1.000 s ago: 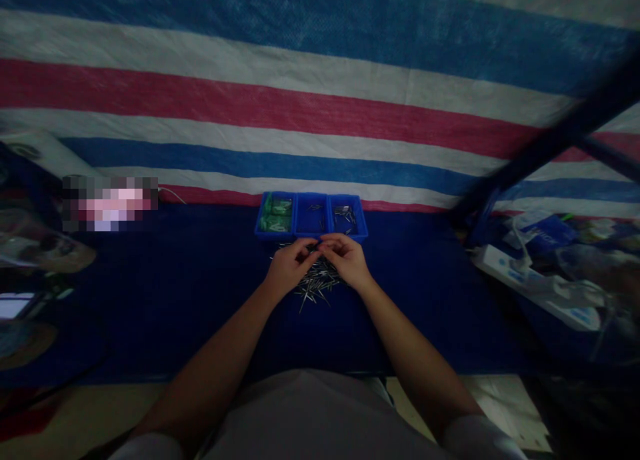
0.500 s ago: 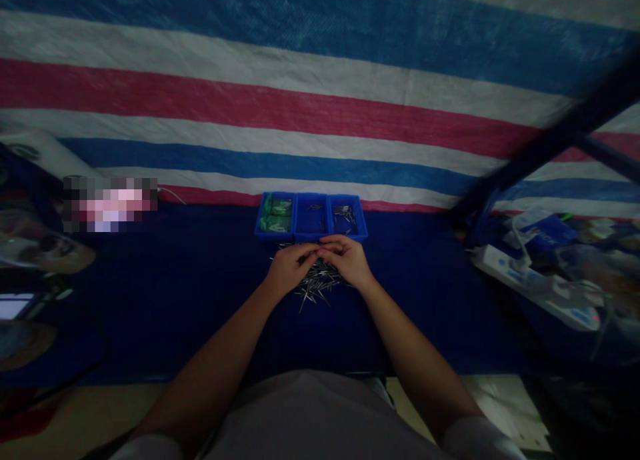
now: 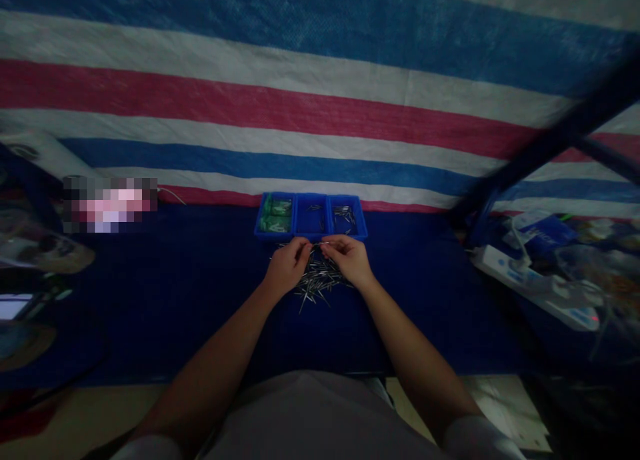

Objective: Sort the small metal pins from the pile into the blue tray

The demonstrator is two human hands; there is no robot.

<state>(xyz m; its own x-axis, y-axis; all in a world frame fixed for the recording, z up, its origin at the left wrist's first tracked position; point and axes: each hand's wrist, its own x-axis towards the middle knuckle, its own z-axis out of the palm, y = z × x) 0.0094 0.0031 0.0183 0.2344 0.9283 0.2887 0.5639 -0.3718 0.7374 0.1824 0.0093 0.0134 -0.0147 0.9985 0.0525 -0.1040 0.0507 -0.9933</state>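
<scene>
A loose pile of thin metal pins lies on the dark blue table, under and between my hands. My left hand is closed in a pinch at the pile's upper left. Across from it, my right hand pinches a thin metal pin that points toward the left fingertips. Whether the left fingers also touch this pin is too small to tell. Just beyond the hands stand three joined blue bins: the left bin holds green-tinted bags, the middle bin a few pins, the right bin several pins.
On the right, a white power strip with a plug lies near plastic bags and a blue packet. Clear containers and a lit screen are at the left. A striped sheet hangs behind the table.
My hands were together at the fingertips and are now slightly apart, with a thin pin showing between them. The left fingers have moved a little up and left.
</scene>
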